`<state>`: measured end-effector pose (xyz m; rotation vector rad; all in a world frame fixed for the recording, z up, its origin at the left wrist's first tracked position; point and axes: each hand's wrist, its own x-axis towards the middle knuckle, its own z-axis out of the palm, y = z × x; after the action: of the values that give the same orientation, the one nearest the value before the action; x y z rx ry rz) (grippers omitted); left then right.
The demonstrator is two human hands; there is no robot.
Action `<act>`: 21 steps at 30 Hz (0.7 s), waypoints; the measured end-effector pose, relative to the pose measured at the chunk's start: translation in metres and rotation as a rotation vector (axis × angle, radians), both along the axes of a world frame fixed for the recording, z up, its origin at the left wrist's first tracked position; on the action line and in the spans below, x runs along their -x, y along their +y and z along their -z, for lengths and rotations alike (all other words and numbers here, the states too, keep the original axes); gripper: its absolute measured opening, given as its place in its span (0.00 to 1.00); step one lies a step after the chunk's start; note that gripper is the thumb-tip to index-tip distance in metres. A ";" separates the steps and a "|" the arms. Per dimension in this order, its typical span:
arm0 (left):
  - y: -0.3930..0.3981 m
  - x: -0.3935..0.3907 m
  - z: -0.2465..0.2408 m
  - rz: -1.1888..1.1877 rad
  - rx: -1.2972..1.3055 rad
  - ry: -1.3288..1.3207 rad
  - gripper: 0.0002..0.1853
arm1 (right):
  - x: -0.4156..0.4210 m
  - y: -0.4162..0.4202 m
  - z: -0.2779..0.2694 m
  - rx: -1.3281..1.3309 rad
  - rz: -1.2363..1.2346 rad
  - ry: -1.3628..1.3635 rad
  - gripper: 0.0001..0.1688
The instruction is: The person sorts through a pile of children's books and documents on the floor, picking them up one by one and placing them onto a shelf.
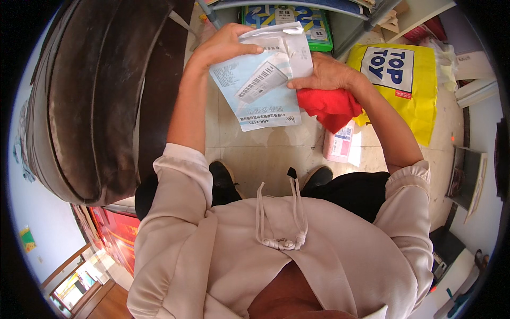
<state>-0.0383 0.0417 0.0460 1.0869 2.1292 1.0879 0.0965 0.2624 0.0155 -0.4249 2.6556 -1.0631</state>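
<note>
Both my hands hold a small stack of papers in front of the shelf. A light blue instruction leaflet (259, 107) with a barcode lies on top, its print upside down to me, and white folded sheets (301, 56) show behind it. My left hand (229, 44) grips the upper left edge, its thumb over the front. My right hand (324, 73) has the right edge between thumb and fingers. Under that hand hangs a red cloth (328, 103), apparently held by its hidden fingers. Below the cloth, a pink and white box (337, 145) lies on the floor.
A yellow shopping bag (422, 91) lies to the right. The grey shelf unit (350, 38) holds a green-edged box (287, 20) at its bottom. On my left stands a brown leather sofa (115, 91). My dark shoes (223, 171) rest on the tiled floor (259, 153).
</note>
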 end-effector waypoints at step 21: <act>-0.059 0.045 0.055 -0.045 -0.580 -0.752 0.50 | -0.008 0.014 -0.028 0.342 0.267 -0.356 0.33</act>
<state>-0.0829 -0.0176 -0.0093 0.6738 1.2755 1.8433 0.1050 0.2762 0.0431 0.0642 2.2594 -1.5209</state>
